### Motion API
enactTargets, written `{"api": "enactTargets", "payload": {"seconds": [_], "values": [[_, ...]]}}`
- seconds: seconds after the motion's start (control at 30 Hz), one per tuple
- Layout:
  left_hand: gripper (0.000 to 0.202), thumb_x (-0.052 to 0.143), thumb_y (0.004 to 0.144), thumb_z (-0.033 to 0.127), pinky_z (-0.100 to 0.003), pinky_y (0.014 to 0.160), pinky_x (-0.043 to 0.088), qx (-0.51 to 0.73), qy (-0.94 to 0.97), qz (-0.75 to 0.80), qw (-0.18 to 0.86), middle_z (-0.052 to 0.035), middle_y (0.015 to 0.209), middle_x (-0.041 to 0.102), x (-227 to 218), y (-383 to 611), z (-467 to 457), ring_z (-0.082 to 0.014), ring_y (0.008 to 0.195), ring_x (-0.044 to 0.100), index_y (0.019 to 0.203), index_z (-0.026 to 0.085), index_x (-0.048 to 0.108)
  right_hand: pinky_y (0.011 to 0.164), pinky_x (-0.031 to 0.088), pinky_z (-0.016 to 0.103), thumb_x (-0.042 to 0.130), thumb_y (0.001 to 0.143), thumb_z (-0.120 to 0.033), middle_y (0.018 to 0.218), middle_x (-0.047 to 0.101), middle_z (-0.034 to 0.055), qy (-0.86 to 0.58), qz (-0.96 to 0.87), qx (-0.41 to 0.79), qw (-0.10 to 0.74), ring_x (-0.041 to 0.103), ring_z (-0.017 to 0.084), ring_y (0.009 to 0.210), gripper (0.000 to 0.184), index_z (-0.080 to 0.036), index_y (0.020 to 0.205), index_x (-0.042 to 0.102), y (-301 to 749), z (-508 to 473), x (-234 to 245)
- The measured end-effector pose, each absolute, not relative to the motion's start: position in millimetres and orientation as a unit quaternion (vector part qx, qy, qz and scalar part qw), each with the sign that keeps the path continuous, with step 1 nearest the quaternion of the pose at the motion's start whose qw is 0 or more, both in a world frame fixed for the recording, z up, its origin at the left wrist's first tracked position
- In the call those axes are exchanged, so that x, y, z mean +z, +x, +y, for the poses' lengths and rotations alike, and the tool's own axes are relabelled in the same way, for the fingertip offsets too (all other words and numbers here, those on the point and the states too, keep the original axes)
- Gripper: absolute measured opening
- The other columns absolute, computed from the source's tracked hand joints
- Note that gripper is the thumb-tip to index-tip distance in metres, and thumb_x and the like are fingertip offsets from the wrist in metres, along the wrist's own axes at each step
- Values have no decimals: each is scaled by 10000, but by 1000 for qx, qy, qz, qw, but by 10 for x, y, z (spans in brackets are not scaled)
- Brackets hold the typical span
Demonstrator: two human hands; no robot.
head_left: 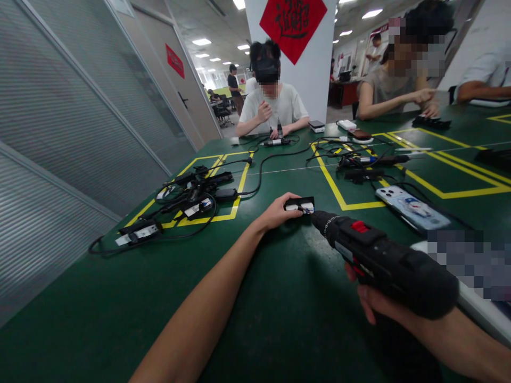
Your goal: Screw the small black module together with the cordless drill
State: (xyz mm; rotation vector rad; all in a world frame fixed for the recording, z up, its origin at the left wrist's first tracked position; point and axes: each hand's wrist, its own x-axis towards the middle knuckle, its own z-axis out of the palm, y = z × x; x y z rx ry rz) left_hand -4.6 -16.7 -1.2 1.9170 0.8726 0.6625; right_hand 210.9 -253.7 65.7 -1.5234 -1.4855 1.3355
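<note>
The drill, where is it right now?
In the head view, the drill is right of centre, held in the right hand and pointing toward the small black part in the left hand.

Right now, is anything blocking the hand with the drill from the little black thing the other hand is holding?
Nothing visible is. Only the drill in the right hand lies between, its front end by the right side of the small black box in the left hand. The phone lies off to the right.
</note>
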Motion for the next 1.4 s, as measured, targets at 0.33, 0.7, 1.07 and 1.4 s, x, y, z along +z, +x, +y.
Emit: {"api": "enactTargets", "payload": {"seconds": [0.33, 0.7, 1.07, 1.4], "values": [[526, 678, 709, 344, -333, 855, 456, 266, 779, 355, 443, -59, 1053, 621, -25, -38, -155, -182, 929, 581, 1177, 168, 512, 581, 548, 282, 547, 848, -487, 651, 581, -42, -557, -557, 514, 340, 596, 169, 580, 484, -267, 1254, 400, 2101, -2517, 651], [540, 699, 693, 360, -314, 814, 463, 264, 777, 347, 454, -54, 1027, 628, -17, -40, -157, -177, 902, 588, 1167, 173, 518, 605, 557, 282, 549, 859, -461, 683, 589, -27, -547, -559, 516, 350, 586, 157, 594, 266, -264, 1037, 535, 2075, -2520, 682], [558, 710, 678, 330, -328, 817, 464, 268, 781, 345, 446, -60, 1025, 626, -44, -37, -136, -174, 891, 590, 1177, 173, 516, 606, 545, 310, 558, 853, -429, 657, 612, -14, -552, -555, 521, 340, 614, 182, 623, 195, -261, 945, 596, 2073, -2504, 707], [562, 712, 661, 334, -301, 780, 459, 258, 786, 357, 434, -49, 1007, 613, -2, -41, -155, -158, 848, 566, 1163, 169, 521, 618, 502, 311, 547, 863, -409, 643, 579, -33, -530, -556, 534, 354, 569, 163, 605, 196, -237, 949, 588, 2065, -2507, 678]]}}
